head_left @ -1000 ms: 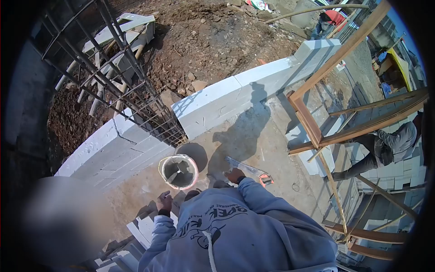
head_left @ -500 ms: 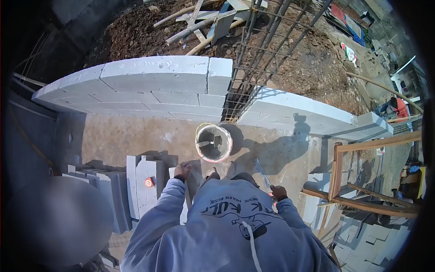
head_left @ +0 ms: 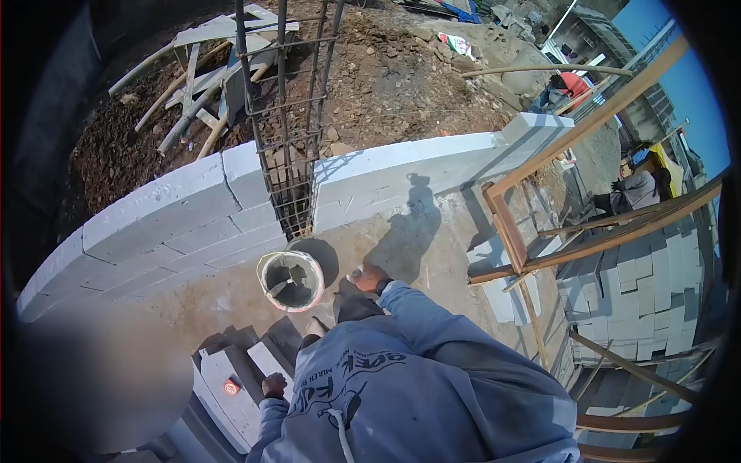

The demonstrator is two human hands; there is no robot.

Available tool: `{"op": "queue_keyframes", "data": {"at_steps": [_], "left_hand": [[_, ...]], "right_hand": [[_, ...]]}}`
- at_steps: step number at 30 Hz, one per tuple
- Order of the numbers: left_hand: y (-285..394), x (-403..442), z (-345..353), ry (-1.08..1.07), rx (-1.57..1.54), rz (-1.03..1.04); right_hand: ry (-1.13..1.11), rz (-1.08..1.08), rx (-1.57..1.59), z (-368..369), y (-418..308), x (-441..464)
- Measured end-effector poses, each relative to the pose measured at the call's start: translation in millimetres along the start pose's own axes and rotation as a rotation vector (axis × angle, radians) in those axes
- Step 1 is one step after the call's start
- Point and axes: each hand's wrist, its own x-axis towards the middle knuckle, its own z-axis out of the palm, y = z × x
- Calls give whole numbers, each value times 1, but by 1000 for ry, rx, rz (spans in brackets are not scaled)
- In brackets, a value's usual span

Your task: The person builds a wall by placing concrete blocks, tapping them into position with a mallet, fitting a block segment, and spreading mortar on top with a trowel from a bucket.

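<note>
My left hand [head_left: 274, 385] is closed beside a stack of pale blocks [head_left: 224, 393]; what it holds, if anything, is too small to make out. In front of my body, my right hand [head_left: 369, 278] has its fingers curled, with a small pale spot at the fingertips that I cannot identify. A round bucket [head_left: 319, 284] stands on the floor between and ahead of my hands, with grey mortar and a tool [head_left: 277, 289] inside. Neither hand touches it. On one block lies a small red-and-white object [head_left: 231, 386].
A low white block wall [head_left: 177, 204] crosses ahead, with upright steel rebar [head_left: 289, 170] in its gap. Wooden framing [head_left: 505, 224] rises at right. A person in grey [head_left: 637, 189] and one in red [head_left: 573, 83] are farther off. Boards [head_left: 224, 31] lie on the soil behind.
The view has swung right since half a second ago. My right hand was at the saw's handle then and is now nearer the bucket; the saw no longer shows.
</note>
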Motion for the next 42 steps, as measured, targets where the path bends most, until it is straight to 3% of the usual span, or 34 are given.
{"op": "queue_keyframes", "data": {"at_steps": [3, 7, 9, 11, 12, 15, 18, 20, 23, 24, 25, 26, 28, 29, 35, 37, 42], "left_hand": [[-10, 17, -5, -16, 45, 40], [-55, 78, 4, -82, -993, -56], [-63, 107, -4, 42, -1084, -182], [-60, 125, -23, 230, -1021, -97], [-51, 127, -50, 250, -992, -84], [-2, 124, -140, 159, -914, -105], [0, 146, -97, 193, -1244, -239], [48, 134, -118, 119, -1159, -518], [88, 116, -128, -31, -773, -265], [45, 134, -39, -51, -476, -416], [113, 106, -123, -6, -509, -295], [136, 102, -148, -27, -525, -317], [153, 110, -158, -16, -488, -408], [151, 118, -151, 45, -488, -401], [111, 214, -145, -25, -383, -456], [71, 255, -117, 125, -405, -422], [-47, 370, -27, 133, -462, -523]], "right_hand": [[-13, -57, 178, 11, 5, -5], [-34, 179, 106, 4, 41, -29], [-54, 290, 82, -1, 77, -47], [-11, 360, 45, 17, 127, -58], [29, 372, 30, 26, 150, -63], [-248, 498, 58, 15, 175, -79], [-269, 509, 111, 35, 204, -77], [-130, 401, 9, 56, 229, -65], [-80, 98, -83, 126, 292, -27], [-104, 348, 151, 55, 233, -39], [-75, 395, 282, 61, 238, -29], [31, 256, 170, 67, 243, -22], [-72, 290, 288, 67, 244, -5], [-73, 253, 282, 73, 249, 1], [-222, 542, 447, 88, 258, -16], [-212, 619, 484, 113, 275, -33], [-216, 813, 407, 130, 280, -68]]}}
